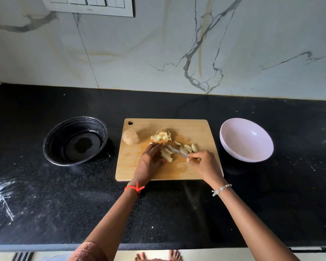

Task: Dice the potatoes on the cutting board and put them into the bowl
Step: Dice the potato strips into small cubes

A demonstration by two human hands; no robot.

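Pinching potato strips (pixel 167 156) together mid cutting board (pixel 196 127) with left hand (pixel 149 162), likely so crosscuts give even cubes. Gripping knife (pixel 177 152) in right hand (pixel 203 162), blade angled over strips. Parked behind: diced pile (pixel 161 137), wedges (pixel 186 148), uncut potato half (pixel 130 136). White bowl (pixel 247 140) just right of board, handy for transfer. Handle mostly buried in fist; blade edge blurred, contact unclear.

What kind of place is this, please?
Most likely a home kitchen: a black speckled stone counter below a white marble-patterned wall, a pale wooden cutting board carrying cut potato pieces, and a round white bowl beside it.
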